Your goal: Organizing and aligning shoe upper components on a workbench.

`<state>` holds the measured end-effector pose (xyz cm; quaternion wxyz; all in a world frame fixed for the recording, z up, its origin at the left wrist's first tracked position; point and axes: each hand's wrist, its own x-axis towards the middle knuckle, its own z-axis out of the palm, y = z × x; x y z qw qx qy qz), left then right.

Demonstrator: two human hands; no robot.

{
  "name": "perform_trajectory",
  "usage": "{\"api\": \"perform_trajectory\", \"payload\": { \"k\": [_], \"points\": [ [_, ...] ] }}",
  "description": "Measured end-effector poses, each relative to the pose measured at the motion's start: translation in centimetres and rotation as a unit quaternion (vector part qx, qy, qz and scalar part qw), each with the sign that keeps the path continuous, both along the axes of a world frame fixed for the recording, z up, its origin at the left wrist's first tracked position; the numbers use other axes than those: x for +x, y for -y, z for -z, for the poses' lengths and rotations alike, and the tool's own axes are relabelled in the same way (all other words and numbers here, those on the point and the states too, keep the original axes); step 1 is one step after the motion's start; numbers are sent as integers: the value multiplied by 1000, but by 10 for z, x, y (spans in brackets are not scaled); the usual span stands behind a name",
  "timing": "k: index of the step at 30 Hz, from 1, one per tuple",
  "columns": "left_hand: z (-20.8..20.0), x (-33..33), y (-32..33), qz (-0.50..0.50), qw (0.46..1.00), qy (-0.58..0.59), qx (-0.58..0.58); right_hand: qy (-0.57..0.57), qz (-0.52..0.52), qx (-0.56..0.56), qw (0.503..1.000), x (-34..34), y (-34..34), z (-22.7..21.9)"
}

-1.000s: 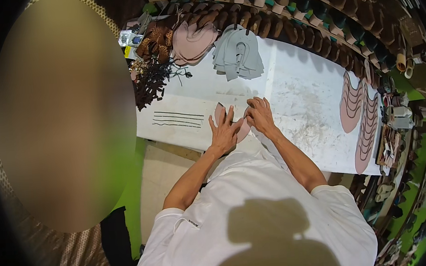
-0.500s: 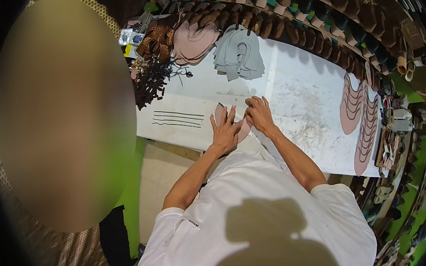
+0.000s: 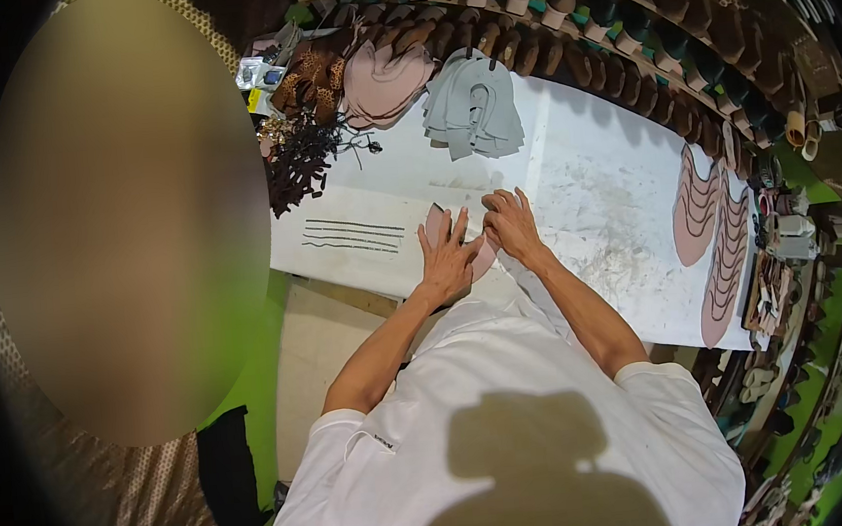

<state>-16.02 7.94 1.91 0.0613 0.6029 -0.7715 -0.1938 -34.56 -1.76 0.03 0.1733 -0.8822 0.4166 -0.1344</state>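
A pink shoe-upper piece (image 3: 484, 259) lies at the table's near edge, partly covered by my hands. My left hand (image 3: 448, 259) rests flat on it with fingers spread, and the piece's dark-edged tip shows beyond the fingers. Close by on the right, my right hand (image 3: 511, 226) has its fingers bent and pressed together at the piece's far edge. Whatever sits between those fingertips is hidden. Several thin dark strips (image 3: 352, 234) lie side by side on the table, left of my left hand.
The white table (image 3: 583, 181) carries a stack of grey cut pieces (image 3: 471, 106), pink pieces (image 3: 385, 83) and a dark heap of straps (image 3: 304, 163) at the back. Overlapping pink pieces with dark edging (image 3: 722, 259) lie on the right. Shelves of shoes (image 3: 614, 70) curve behind.
My hands stay almost in place. The right hand's fingers have shifted very slightly at the edge of the pink piece.
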Motion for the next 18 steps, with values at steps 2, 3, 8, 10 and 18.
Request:
{"api": "perform_trajectory", "payload": {
  "k": [2,3,8,10,18],
  "points": [
    [-3,-1,1,-1,1000,-2,-1,-3,-3,0,1000,-1,1,0],
    [-3,-2,1,-4,1000,-4,-1,-2,-5,8,1000,-1,0,-1],
    [-2,-4,3,-3,1000,8,0,-2,0,16,1000,-4,-3,-5],
    [1,-4,2,-6,1000,8,-1,63,48,34,996,-5,-7,-6],
    [-2,-5,4,-3,1000,0,-9,54,102,-9,993,-16,-31,3]
  ]
}}
